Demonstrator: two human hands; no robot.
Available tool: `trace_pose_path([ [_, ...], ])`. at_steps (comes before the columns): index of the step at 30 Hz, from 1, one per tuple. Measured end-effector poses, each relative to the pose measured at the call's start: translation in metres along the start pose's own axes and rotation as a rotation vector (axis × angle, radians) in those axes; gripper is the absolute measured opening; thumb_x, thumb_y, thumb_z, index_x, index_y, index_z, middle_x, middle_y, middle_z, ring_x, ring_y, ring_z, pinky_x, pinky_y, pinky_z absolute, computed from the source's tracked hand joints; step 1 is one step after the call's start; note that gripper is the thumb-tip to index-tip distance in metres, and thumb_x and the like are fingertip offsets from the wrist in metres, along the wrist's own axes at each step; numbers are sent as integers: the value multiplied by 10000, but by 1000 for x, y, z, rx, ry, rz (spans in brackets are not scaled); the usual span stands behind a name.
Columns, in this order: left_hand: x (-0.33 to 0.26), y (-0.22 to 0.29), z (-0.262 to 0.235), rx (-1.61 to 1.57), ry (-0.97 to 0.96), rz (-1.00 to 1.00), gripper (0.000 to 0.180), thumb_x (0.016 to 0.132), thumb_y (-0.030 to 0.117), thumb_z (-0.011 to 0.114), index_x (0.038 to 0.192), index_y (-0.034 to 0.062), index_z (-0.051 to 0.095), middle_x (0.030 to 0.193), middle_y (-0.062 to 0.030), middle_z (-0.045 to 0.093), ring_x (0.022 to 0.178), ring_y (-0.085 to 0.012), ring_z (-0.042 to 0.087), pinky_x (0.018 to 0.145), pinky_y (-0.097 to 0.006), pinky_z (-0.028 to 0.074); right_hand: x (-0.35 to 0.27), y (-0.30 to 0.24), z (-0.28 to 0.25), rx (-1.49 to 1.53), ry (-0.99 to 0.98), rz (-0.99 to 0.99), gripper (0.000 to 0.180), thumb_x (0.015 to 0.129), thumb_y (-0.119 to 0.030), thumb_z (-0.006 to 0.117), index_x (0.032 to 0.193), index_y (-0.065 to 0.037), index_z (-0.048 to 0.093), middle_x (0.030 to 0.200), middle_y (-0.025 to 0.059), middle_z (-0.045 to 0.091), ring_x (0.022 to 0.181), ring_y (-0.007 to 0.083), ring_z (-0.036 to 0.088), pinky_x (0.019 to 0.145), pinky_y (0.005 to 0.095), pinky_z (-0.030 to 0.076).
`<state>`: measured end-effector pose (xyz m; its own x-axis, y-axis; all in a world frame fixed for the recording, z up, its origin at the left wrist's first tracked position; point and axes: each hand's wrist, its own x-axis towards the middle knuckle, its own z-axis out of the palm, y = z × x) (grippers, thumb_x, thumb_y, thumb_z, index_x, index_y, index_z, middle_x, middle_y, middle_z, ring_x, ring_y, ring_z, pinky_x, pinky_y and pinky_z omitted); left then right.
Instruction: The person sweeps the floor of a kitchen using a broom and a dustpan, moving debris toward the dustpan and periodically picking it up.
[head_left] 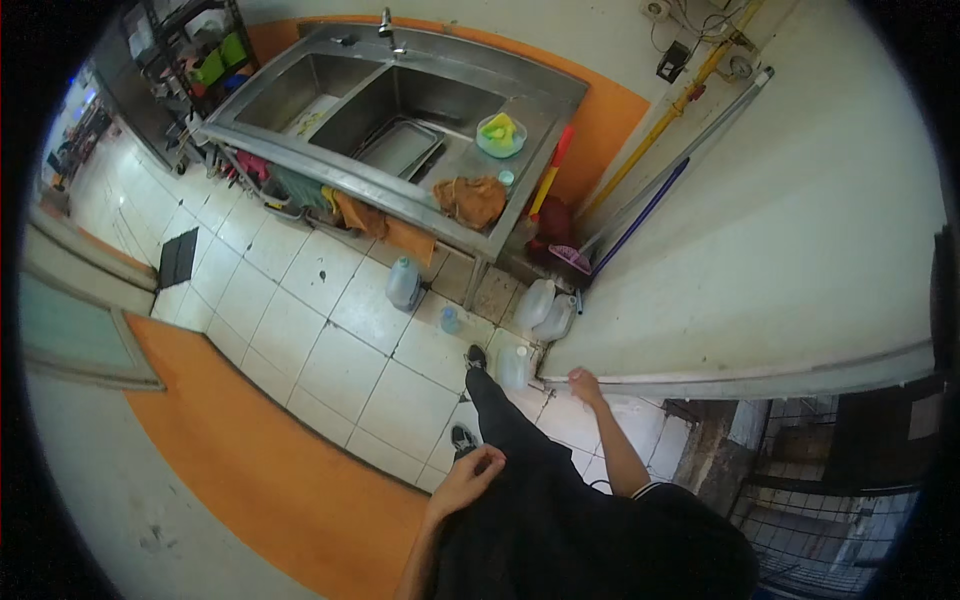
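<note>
Bare-handed posture on a tiled floor, places given relative to the steel sink (pixel 545 105). The left hand (pixel 470 480), on the near side of the sink, is loosely curled; a small gap shows between thumb and fingers, and the grip appears to hold nothing. The right hand (pixel 587 387), nearer than the sink and farther right, has its fingers folded in; whether they press together, enclose anything or touch the wall (pixel 760 250) cannot be told. Sound practice here, in judgement: short, flat steps clear of the containers, with the right knuckles kept off the wall. Nearest the right hand, a translucent jug (pixel 514 367) stands on the floor before the sink's right end, just beside the forward shoe (pixel 476 358). Two pale jugs (pixel 545 309) stand close together, just off the sink's front right corner. A small blue bottle (pixel 450 320) and a larger blue container (pixel 404 284) stand in front of the sink. On the sink's right part lie a brown cloth (pixel 470 202) and, behind it, a bowl (pixel 500 148) with yellow-green contents.
</note>
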<state>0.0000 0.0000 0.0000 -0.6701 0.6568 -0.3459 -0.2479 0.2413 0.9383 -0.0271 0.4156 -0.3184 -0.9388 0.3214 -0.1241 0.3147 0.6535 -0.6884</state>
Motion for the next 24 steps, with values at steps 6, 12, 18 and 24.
trace_pose_path([
  [6,183,53,-53,-80,5,-64,187,849,139,550,976,10,505,791,-52,556,693,-105,532,626,-243,430,211,-68,-116,-110,494,-94,177,816,-150,548,956,-46,576,721,88,599,520,137,548,528,273,452],
  [12,428,95,-90,296,61,301,211,760,47,554,957,-5,504,865,-138,582,719,-222,600,630,-330,475,376,-127,-272,47,782,170,446,762,-222,632,1119,-20,457,985,178,543,890,277,565,757,354,449],
  [18,651,74,-117,533,152,246,383,776,143,606,1068,-46,447,948,-188,590,834,-244,613,702,-345,490,471,-129,-323,143,1099,236,586,768,-294,653,1183,19,381,1059,188,496,923,284,525,821,362,427],
  [24,802,40,-154,486,373,-175,550,697,299,637,1036,-87,442,954,-295,561,932,-404,556,796,-435,448,535,-120,-326,427,1083,44,435,819,-266,606,1072,42,432,933,140,542,826,205,538,740,305,422],
])
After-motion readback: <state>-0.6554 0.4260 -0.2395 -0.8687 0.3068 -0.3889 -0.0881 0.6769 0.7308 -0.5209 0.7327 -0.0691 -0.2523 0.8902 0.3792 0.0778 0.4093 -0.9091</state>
